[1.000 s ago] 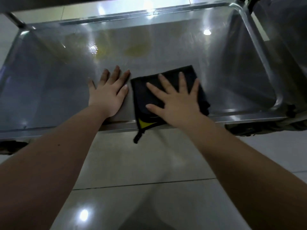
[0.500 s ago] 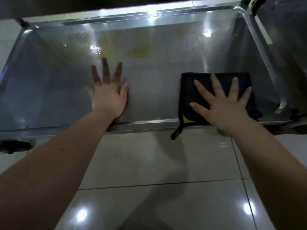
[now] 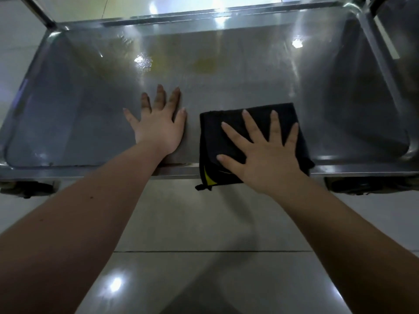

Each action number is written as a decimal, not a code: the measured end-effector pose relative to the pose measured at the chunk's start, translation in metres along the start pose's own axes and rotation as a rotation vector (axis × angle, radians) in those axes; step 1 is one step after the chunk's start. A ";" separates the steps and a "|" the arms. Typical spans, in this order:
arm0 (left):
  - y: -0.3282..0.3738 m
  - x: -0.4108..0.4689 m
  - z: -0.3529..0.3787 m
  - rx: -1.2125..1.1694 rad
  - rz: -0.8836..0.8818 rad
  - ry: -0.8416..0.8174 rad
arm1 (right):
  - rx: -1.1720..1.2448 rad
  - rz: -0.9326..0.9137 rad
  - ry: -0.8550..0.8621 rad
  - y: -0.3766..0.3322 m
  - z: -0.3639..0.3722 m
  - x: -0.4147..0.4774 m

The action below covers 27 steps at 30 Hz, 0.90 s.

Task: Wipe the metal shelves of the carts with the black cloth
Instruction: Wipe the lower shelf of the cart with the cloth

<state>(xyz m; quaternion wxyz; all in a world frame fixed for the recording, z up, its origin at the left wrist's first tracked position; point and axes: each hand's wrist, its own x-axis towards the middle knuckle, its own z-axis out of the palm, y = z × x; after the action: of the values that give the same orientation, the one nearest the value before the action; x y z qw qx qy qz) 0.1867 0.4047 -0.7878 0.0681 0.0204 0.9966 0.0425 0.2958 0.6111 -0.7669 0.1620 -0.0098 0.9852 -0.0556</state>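
Right hand (image 3: 265,159) presses flat on the cloth (image 3: 229,137); left hand (image 3: 158,125) just beside it, flat on the shelf (image 3: 226,87).

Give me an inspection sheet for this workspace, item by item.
Surface: metal shelf streaky, with yellowish patches towards the back.
Job's things: black cloth folded, lying on the shelf, its near end overhanging the front rim.
Clutter: nothing seen.
Grippers: left hand flat on the bare shelf; right hand flat, pressing on the cloth.
Cables: nothing seen.
Surroundings: glossy tiled floor; cart wheel under the right front corner.
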 end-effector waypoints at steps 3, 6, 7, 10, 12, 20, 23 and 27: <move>-0.001 0.000 0.003 -0.001 0.000 0.014 | 0.004 0.020 -0.028 0.005 0.003 -0.014; -0.001 0.001 0.003 0.005 0.001 0.020 | 0.014 0.028 -0.035 0.001 0.000 0.002; 0.000 0.001 0.004 0.006 0.001 0.021 | 0.014 0.026 -0.012 0.000 -0.003 0.014; -0.001 0.002 0.005 0.013 -0.005 0.029 | 0.008 0.030 0.038 -0.006 -0.014 0.066; -0.001 0.001 0.007 0.019 0.003 0.047 | 0.005 0.048 0.058 -0.009 -0.024 0.105; -0.003 0.001 0.004 -0.022 0.007 0.043 | 0.030 0.056 0.037 -0.012 -0.055 0.184; -0.003 0.001 0.002 -0.008 0.001 0.062 | 0.044 0.008 0.065 -0.006 -0.050 0.166; -0.001 0.002 0.003 -0.012 0.000 0.067 | 0.047 -0.040 0.003 0.010 -0.035 0.104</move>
<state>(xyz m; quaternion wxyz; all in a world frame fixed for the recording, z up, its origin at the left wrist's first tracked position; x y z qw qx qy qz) 0.1850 0.4039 -0.7909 0.0347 0.0186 0.9980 0.0490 0.1858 0.6207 -0.7687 0.1597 -0.0256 0.9834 -0.0821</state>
